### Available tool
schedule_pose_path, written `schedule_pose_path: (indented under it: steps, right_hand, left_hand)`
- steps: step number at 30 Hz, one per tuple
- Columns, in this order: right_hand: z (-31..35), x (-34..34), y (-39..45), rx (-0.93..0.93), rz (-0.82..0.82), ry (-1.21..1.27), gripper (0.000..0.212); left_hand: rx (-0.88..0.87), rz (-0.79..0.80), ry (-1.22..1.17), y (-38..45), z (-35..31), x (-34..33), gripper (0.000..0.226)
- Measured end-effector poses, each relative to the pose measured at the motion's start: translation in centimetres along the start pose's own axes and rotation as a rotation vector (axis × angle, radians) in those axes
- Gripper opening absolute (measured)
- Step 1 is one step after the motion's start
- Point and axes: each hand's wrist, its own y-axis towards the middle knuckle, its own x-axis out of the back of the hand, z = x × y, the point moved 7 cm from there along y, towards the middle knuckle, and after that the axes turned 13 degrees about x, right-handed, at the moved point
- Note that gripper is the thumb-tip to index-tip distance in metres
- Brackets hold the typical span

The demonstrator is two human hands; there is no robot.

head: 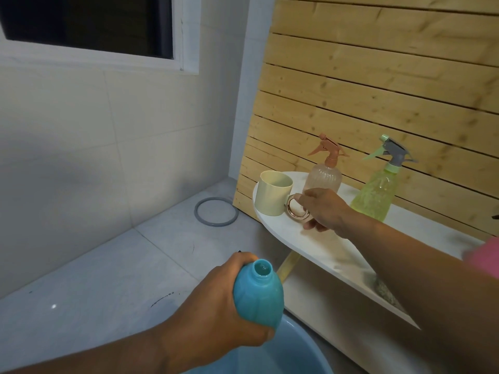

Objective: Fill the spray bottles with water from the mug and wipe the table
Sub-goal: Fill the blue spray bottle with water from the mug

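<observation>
My left hand (216, 300) grips a blue spray bottle (259, 292) with no spray head, its open neck pointing up, above a blue basin (305, 354). A cream mug (273, 193) with a round rose-gold handle (297, 210) stands at the left end of the white table (318, 247). My right hand (324, 210) is at the handle, fingers curled round it. Behind the hand stand a pink spray bottle (324, 174) and, to its right, a green spray bottle (378, 190), both with their trigger heads on.
A wooden slat panel (378, 76) backs the table. A grey ring (216, 211) lies on the tiled ledge to the left, below a window (89, 22). A pink thing (486, 255) shows at the right edge. A speckled cloth (386, 290) lies near the table's front edge.
</observation>
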Motion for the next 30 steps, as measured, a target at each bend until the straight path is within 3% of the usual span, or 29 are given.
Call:
schedule_pose_path:
  steps: [2, 5, 7, 14, 18, 22, 30]
  right_hand:
    - [0.6, 1.4, -0.5, 0.027, -0.047, -0.045, 0.051]
    - [1.5, 4.9, -1.8, 0.094, -0.135, -0.151, 0.031]
    - [1.4, 7.7, -3.0, 0.083, -0.171, -0.270, 0.033]
    - [-5.3, 15.3, -9.7, -0.241, -0.158, -0.640, 0.047]
    - [-8.4, 14.7, -13.7, -0.379, -0.169, -0.455, 0.057]
    - [-9.4, 11.8, -14.1, -0.391, -0.162, -0.298, 0.060]
    - [-9.5, 9.7, -13.2, -0.438, -0.220, -0.144, 0.036]
  left_hand:
    - [0.000, -0.015, 0.010, -0.1, -0.1, 0.1, 0.088]
    - [0.004, -0.031, 0.010, -0.1, -0.4, 0.2, 0.090]
    - [-0.002, -0.034, -0.010, -0.2, -1.0, 0.2, 0.090]
    - [-0.033, -0.068, 0.007, -0.6, -3.7, -0.9, 0.086]
    - [-0.043, -0.084, 0.042, -1.2, -5.0, -1.9, 0.086]
    - [-0.037, -0.108, 0.051, -1.6, -5.5, -2.6, 0.087]
    - [-0.025, -0.123, 0.068, -2.4, -5.1, -2.5, 0.089]
